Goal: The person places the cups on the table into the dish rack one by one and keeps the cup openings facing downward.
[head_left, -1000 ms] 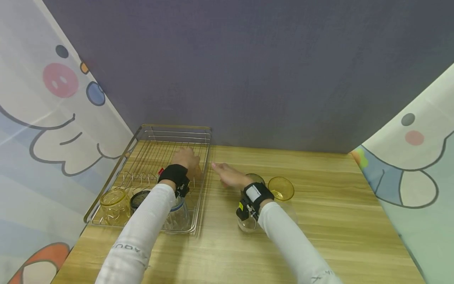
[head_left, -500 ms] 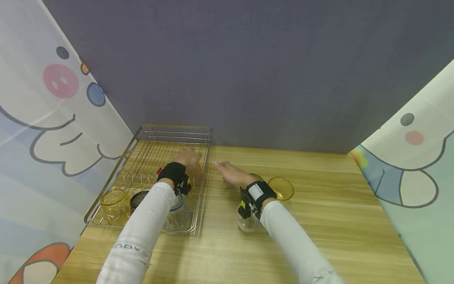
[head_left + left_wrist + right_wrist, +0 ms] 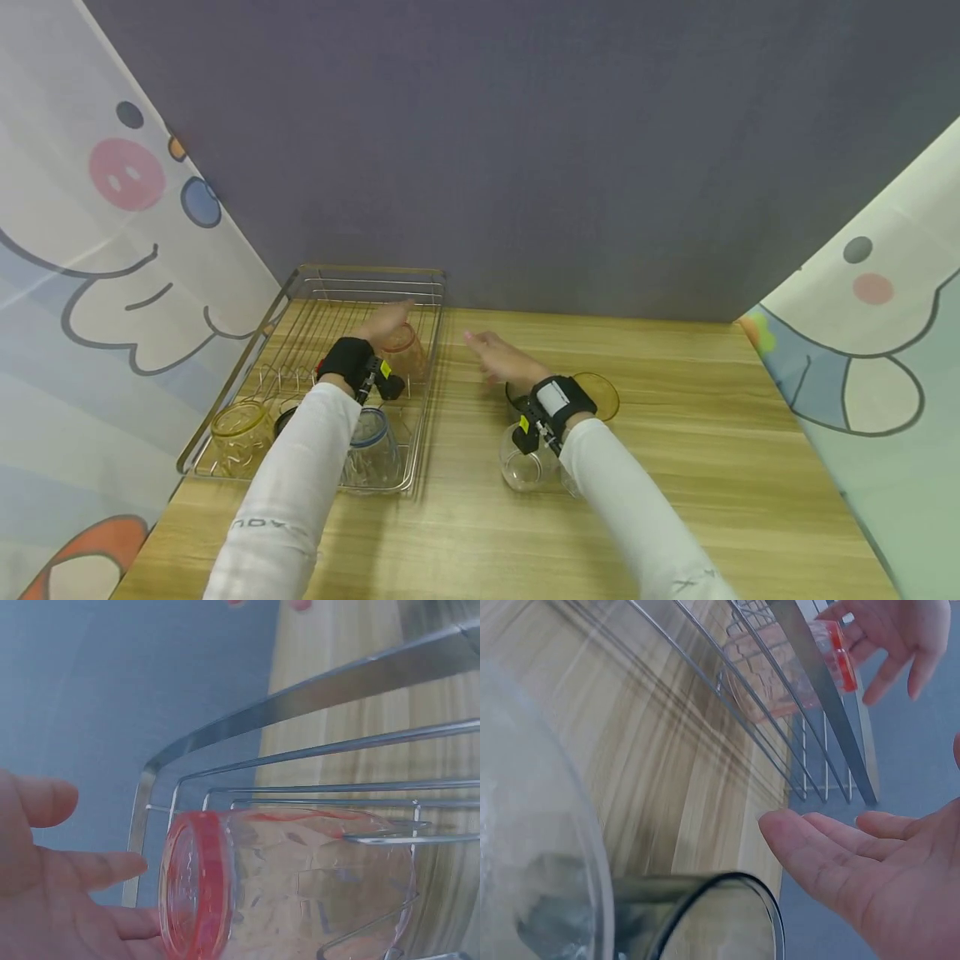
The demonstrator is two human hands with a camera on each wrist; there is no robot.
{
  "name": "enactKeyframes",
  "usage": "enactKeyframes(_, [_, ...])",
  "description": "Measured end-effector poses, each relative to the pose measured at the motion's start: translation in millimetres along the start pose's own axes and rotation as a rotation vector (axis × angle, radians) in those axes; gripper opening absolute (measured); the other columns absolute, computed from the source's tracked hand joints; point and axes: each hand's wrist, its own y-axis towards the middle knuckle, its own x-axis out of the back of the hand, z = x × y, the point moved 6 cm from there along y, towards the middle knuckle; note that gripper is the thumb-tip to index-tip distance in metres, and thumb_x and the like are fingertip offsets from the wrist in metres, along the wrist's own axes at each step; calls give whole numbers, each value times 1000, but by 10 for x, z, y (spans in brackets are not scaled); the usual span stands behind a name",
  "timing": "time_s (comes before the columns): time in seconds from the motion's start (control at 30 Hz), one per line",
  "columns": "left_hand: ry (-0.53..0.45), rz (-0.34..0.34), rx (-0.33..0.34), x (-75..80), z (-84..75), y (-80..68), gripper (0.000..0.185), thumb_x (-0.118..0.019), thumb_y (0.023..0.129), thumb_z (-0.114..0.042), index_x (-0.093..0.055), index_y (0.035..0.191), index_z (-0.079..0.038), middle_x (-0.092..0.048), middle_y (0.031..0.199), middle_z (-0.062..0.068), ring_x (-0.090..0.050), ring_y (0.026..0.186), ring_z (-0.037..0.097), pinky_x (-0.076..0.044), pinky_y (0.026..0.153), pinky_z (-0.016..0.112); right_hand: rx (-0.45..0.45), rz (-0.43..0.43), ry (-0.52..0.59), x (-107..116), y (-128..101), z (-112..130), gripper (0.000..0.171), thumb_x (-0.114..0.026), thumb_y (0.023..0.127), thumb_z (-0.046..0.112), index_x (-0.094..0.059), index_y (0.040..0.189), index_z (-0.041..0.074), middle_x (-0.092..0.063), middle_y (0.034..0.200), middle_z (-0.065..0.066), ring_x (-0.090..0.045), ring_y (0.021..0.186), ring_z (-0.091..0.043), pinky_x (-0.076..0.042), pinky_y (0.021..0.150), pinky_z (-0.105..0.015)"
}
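Observation:
A pinkish glass with a red band (image 3: 403,357) stands inside the wire dish rack (image 3: 367,269), close to its right side. My left hand (image 3: 386,325) is at the top of that glass, fingers loosely spread; the left wrist view shows the fingertips (image 3: 139,922) right beside the red-banded end, not curled round it. Over the table, right of the rack, my right hand (image 3: 510,360) holds nothing, its fingers extended toward the rack. Below its wrist stand a dark grey glass (image 3: 727,919) and a clear glass (image 3: 521,467), partly covered by the arm.
Along the rack's front stand a yellow-banded glass (image 3: 243,437), a dark one (image 3: 283,420) mostly behind the left sleeve, and a blue-banded one (image 3: 372,454). A yellow glass (image 3: 602,393) stands beyond the right wrist. A grey panel (image 3: 525,167) closes off the back.
My left hand has loosened from the pinkish glass and shifted up and slightly left, so more of the glass shows. My right hand has drifted a little to the right.

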Motion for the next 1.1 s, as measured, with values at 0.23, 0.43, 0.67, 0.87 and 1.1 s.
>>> enactKeyframes(0.23, [-215,-51,124,44,-524,-592,61,-9,108,-40,10,158,-10,14,165,20,6,152,45,-3,123,60,8,-27,-6,150,-62,5,69,-24,106,51,-21,154,2,-27,156,-24,-41,136,-49,-42,108,-57])
enactKeyframes(0.43, [-259,-77,105,139,-421,-523,68,-7,104,-55,17,157,-20,17,165,17,6,151,47,0,122,63,23,-43,-26,310,-117,3,69,-22,107,51,-16,155,1,-30,154,-26,-40,137,-49,-42,109,-55])
enactKeyframes(0.67, [-261,-103,-40,244,-437,-467,72,-11,102,-61,11,159,-22,14,167,9,5,154,41,0,124,58,5,-31,-38,545,-226,-24,74,-20,105,57,-7,159,8,-28,157,-25,-37,141,-45,-40,113,-53])
enactKeyframes(0.87, [-231,-90,-58,271,-621,-560,74,-12,102,-62,9,159,-21,12,167,11,4,154,39,2,124,58,-14,-38,-48,766,-350,-67,78,-20,103,60,-2,159,8,-26,158,-25,-35,142,-44,-37,114,-53])
enactKeyframes(1.1, [-176,-60,-59,233,-919,-788,73,-13,103,-60,7,160,-19,9,167,14,3,154,41,2,123,61,-15,-71,-59,1003,-500,-87,78,-21,104,58,-2,158,5,-25,157,-26,-35,142,-46,-37,114,-54])
